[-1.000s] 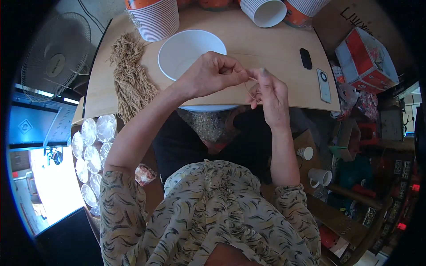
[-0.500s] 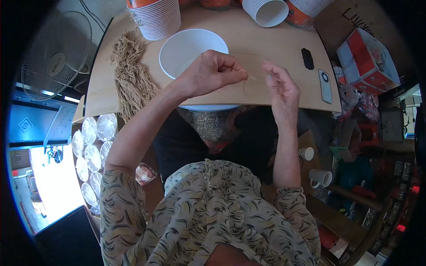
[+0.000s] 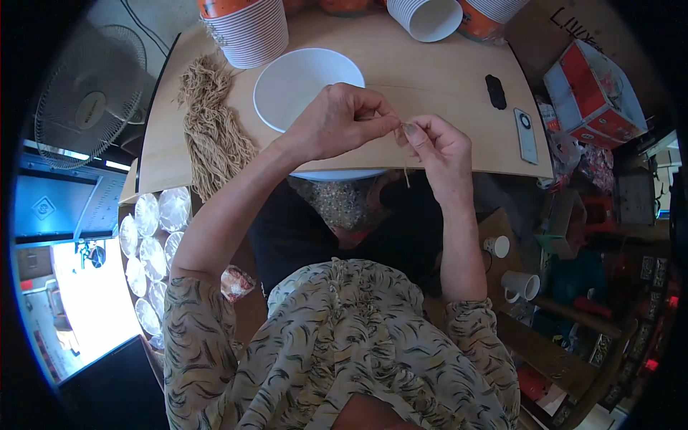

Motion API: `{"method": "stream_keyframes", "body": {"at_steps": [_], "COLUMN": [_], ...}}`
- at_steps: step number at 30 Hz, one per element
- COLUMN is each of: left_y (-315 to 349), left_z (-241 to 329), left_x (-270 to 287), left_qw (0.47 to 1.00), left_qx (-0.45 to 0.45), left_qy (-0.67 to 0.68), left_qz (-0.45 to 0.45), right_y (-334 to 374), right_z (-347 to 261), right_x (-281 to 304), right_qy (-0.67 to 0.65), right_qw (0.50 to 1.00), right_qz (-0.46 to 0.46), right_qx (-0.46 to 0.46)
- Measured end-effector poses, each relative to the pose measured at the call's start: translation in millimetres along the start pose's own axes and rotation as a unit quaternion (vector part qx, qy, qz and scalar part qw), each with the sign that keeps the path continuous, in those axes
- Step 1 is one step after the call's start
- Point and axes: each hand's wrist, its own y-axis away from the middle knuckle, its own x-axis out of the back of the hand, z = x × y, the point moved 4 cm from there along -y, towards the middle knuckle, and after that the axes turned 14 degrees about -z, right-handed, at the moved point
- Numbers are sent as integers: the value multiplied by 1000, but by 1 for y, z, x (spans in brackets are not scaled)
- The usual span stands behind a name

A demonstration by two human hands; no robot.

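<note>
Surface (image 3: pixel 437 79): white bowl (image 3: pixel 304 79)
Cord bundle (image 3: pixel 213 125): left of bowl, seemingly remaining
Left hand (image 3: pixel 342 127), right hand (image 3: pixel 446 150): pinching strand (image 3: pixel 408 176) right of bowl, seemingly unfinished
Done: cannot tell

I'm looking down on a pale wood-toned worktop (image 3: pixel 416 68), its left side edged in black. Taking its middle as my clock centre, I have a white bowl (image 3: pixel 287 86) just off toward 10 o'clock. Out at 9, a bundle of tan strands (image 3: pixel 215 125) trails to the near edge. A nested stack of white-and-orange tubs (image 3: pixel 251 39) stands at 10; a tipped white stack (image 3: pixel 430 18) lies between 1 and 2, mouth toward me. Around 3, I see a small black object (image 3: pixel 494 92) near a phone (image 3: pixel 526 136).
</note>
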Motion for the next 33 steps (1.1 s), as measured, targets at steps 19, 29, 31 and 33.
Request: {"method": "stream_keyframes", "body": {"at_steps": [19,29,31,33], "left_y": [3,5,6,7], "left_z": [-6,-5,-4,-8], "left_x": [11,14,15,15], "left_qw": [998,957,954,952], "left_qx": [13,80,77,73], "left_qy": [49,209,219,230], "left_qz": [-23,-187,-189,-189], "right_y": [3,8,7,7], "right_z": [-11,-26,-25,-27], "right_x": [-6,1,2,3], "right_qy": [-21,105,87,69], "right_qw": [996,977,980,982], "right_qz": [87,115,115,113], "right_qx": [22,143,140,136]}}
